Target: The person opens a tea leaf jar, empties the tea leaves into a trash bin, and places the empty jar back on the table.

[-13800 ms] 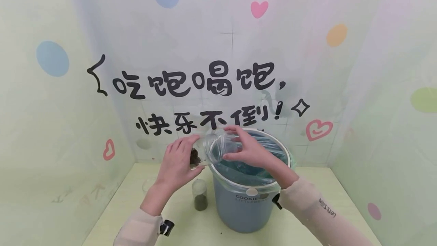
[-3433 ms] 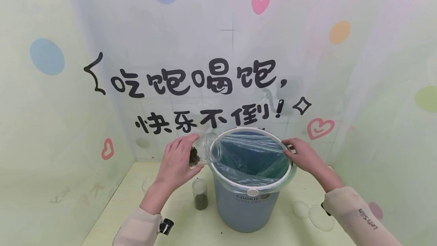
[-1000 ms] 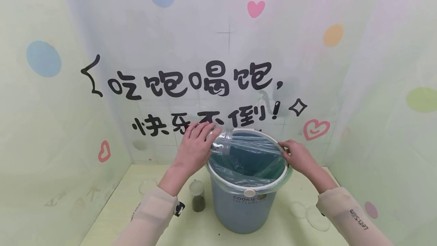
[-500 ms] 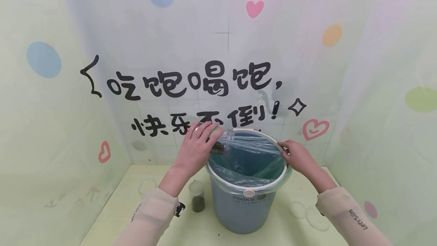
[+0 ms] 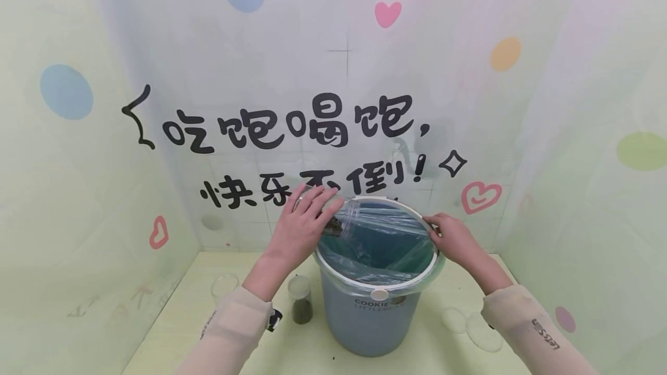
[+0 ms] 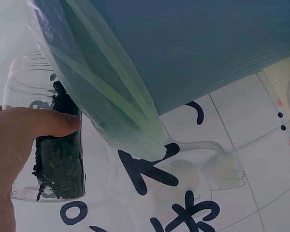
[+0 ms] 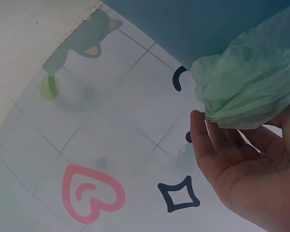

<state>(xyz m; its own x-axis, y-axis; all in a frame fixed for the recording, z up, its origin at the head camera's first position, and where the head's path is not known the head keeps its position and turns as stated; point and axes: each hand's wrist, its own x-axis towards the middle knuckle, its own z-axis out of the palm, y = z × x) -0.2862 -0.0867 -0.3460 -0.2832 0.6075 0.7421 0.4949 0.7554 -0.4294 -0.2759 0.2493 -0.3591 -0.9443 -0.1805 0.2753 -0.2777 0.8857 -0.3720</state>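
Observation:
My left hand (image 5: 299, 227) grips a clear jar (image 6: 60, 169) tipped on its side, its mouth over the left rim of a blue-grey trash can (image 5: 365, 328). Dark, leafy, crumbly stuff (image 5: 333, 226) lies along the jar's lower side. In the left wrist view my thumb presses across the jar's wall. My right hand (image 5: 452, 239) holds the can's right rim, fingers curled beneath the folded-over edge of the thin green trash bag (image 7: 246, 92). The bag lines the can and hangs over its white rim.
On the table (image 5: 276, 352), a second clear jar (image 5: 300, 301) with dark contents stands left of the can. Two clear round lids (image 5: 455, 320) lie at the right, and another clear round piece (image 5: 225, 286) at the left. A printed wall sheet (image 5: 312, 45) closes the back.
Earlier the right hand held another clear container over the can; it then moved to the rim. The left hand has since moved right and tipped its jar, and the dark stuff has slid toward the mouth.

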